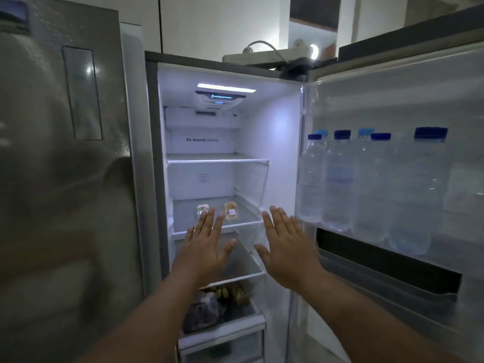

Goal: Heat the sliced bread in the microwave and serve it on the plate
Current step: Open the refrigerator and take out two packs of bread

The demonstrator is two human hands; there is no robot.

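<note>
The fridge stands open with its light on. On the middle glass shelf lies a small pack of sliced bread, and just left of it a clear wrapped pack. Lower down, a drawer holds bagged food. The left hand and right hand are both held up flat with fingers straight, holding nothing, near the shelf's front. Water bottles stand in the door rack on the right.
</note>
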